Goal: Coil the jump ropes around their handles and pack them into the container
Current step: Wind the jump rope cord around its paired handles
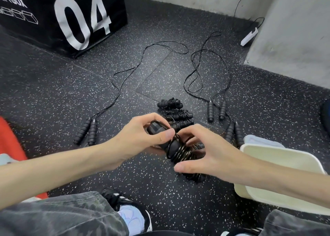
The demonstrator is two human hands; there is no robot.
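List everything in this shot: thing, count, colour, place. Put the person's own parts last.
Uncoiled jump ropes: three, black, spread on the floor, handles lying in pairs.
Coiled jump ropes: about three bundles, black, floor just beyond the hands.
Jump rope being coiled: one, black, held in both hands.
Container: one, cream, floor at right, under the right forearm.
Soft box: one, black with white "04", upper left.
Power strip: one, white, by the wall, upper right.
Floor: black rubber, white speckles.
Red object: one, left edge, unidentifiable.
Shoe: black and white, bottom centre.
Trousers: grey, bottom.
Left hand: gripping the handles.
Right hand: on the coils.
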